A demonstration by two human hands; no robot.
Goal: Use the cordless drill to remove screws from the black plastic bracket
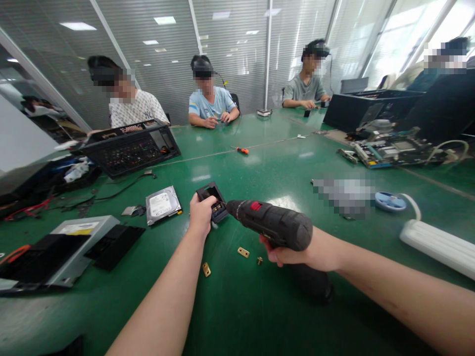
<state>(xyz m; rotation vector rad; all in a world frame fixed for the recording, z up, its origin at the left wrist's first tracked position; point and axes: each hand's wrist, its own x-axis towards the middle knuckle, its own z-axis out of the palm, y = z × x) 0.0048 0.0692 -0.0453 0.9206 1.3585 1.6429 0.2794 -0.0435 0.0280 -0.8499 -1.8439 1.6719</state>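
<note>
My left hand (201, 212) grips a small black box-shaped housing (219, 213) at its left side, thumb over the rim. Brass-coloured terminals show inside it. My right hand (293, 252) is wrapped round the handle of a black cordless drill (272, 222) with a red switch on top. The drill points left, its chuck close to the housing; whether the bit touches a screw inside cannot be made out. On the green table in front of me lie a brass plate with two holes (243, 252), a second brass plate (207, 269) and a small brass screw (260, 260).
To the left are a hard drive (163, 204), a metal drive case (70, 247) and an open black computer case (129, 148). An orange screwdriver (242, 150) lies further back. Circuit boards (397, 146) and a white power strip (441, 247) are at right. Several people sit around the table.
</note>
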